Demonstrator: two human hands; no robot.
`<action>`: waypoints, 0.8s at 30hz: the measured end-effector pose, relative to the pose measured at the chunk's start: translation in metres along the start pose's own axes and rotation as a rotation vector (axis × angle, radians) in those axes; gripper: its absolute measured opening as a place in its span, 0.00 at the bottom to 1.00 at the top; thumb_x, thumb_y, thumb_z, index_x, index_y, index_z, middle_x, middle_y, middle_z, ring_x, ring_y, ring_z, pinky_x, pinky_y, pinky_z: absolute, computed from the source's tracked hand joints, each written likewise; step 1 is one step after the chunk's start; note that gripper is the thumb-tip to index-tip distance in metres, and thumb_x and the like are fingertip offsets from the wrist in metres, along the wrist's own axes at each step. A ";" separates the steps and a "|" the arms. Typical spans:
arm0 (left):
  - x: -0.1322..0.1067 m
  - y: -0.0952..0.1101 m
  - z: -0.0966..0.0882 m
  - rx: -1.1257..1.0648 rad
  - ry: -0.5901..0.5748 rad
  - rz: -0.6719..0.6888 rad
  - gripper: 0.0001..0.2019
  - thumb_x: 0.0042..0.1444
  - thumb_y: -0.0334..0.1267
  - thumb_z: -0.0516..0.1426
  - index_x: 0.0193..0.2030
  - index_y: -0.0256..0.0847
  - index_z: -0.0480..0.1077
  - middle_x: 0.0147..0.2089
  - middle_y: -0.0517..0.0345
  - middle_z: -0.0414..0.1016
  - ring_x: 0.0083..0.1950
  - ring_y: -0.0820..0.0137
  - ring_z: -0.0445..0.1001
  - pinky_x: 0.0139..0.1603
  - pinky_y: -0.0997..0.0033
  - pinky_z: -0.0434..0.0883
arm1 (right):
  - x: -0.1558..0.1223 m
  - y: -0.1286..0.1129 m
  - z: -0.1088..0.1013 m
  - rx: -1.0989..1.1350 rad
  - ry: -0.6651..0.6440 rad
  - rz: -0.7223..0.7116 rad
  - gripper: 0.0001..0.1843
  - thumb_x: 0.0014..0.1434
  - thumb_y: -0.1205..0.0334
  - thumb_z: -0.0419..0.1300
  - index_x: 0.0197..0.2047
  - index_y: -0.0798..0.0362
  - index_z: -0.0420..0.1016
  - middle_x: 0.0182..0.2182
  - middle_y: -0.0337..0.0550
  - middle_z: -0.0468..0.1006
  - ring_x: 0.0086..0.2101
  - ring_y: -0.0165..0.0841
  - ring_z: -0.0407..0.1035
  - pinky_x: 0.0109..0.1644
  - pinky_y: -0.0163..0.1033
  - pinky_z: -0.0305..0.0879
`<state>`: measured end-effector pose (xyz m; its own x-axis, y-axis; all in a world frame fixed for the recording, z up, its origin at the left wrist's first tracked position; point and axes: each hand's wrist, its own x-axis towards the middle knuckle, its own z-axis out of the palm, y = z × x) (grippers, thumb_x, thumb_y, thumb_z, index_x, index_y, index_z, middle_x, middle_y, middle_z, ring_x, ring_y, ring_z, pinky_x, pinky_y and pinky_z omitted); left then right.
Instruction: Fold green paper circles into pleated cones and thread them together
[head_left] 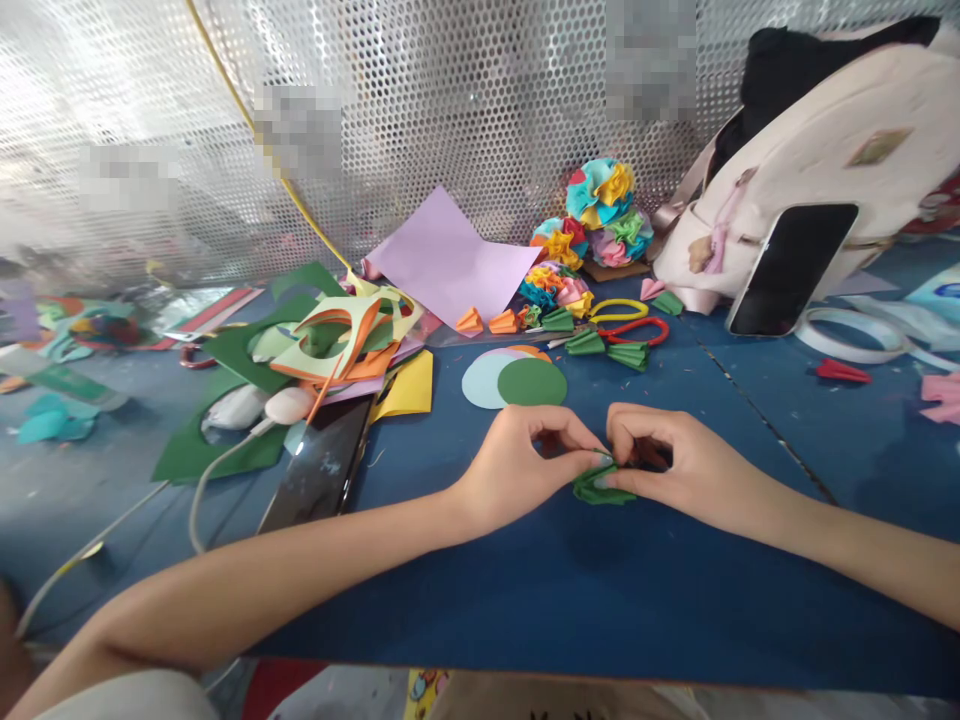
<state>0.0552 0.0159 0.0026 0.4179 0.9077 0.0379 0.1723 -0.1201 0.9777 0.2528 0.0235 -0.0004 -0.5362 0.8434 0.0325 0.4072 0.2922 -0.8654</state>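
Note:
My left hand (pixel 525 455) and my right hand (pixel 671 460) meet over the blue table (pixel 570 590), both pinching a small folded green paper piece (pixel 600 486) between fingertips. The piece rests on or just above the table top. Just beyond my hands lie stacked paper circles, a green circle (pixel 532 382) on top of a pale blue circle (pixel 478 380). Several small folded green paper pieces (pixel 600 345) and orange paper pieces (pixel 487 322) lie farther back.
A phone (pixel 319 470) with a white cable lies at left, beside cut paper scraps (pixel 337 335) and a purple sheet (pixel 450 260). Scissors (pixel 634 322), colourful paper flower balls (pixel 600 215), a pink bag (pixel 817 150) with a second phone (pixel 791 268) and a tape roll (pixel 844 335) stand behind.

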 end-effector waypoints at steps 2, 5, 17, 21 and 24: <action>0.000 -0.001 0.000 -0.002 0.002 -0.002 0.04 0.53 0.32 0.62 0.31 0.33 0.76 0.29 0.57 0.76 0.29 0.76 0.69 0.31 0.76 0.65 | 0.001 0.000 0.000 0.001 0.004 -0.004 0.16 0.53 0.62 0.66 0.23 0.52 0.61 0.26 0.33 0.62 0.25 0.26 0.57 0.28 0.35 0.53; 0.002 -0.002 -0.002 -0.005 -0.058 0.005 0.04 0.53 0.34 0.63 0.33 0.34 0.76 0.29 0.58 0.75 0.30 0.76 0.70 0.33 0.77 0.66 | 0.001 0.002 0.001 0.026 0.008 -0.010 0.16 0.53 0.64 0.65 0.22 0.52 0.60 0.25 0.33 0.62 0.25 0.26 0.57 0.28 0.35 0.53; 0.006 -0.002 -0.004 0.011 -0.147 -0.076 0.04 0.51 0.32 0.63 0.32 0.33 0.73 0.26 0.61 0.71 0.26 0.78 0.67 0.28 0.79 0.64 | -0.003 0.004 0.003 -0.014 0.004 0.003 0.17 0.52 0.62 0.66 0.22 0.52 0.61 0.26 0.33 0.62 0.25 0.26 0.57 0.28 0.35 0.53; 0.006 0.001 -0.005 0.078 -0.137 -0.044 0.04 0.52 0.31 0.61 0.35 0.32 0.74 0.26 0.60 0.71 0.27 0.77 0.66 0.29 0.77 0.64 | -0.003 0.004 0.003 -0.006 0.003 0.014 0.17 0.52 0.59 0.66 0.23 0.52 0.61 0.26 0.33 0.63 0.26 0.26 0.58 0.29 0.35 0.54; 0.005 0.002 -0.006 0.113 -0.164 0.041 0.06 0.53 0.29 0.59 0.38 0.34 0.75 0.27 0.61 0.70 0.28 0.77 0.66 0.30 0.77 0.64 | -0.002 0.004 0.002 0.001 0.007 0.008 0.17 0.53 0.61 0.66 0.22 0.52 0.60 0.26 0.33 0.64 0.26 0.27 0.59 0.30 0.35 0.55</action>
<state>0.0519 0.0222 0.0065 0.5645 0.8247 0.0338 0.2471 -0.2079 0.9464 0.2543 0.0218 -0.0053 -0.5276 0.8490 0.0291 0.4106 0.2849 -0.8662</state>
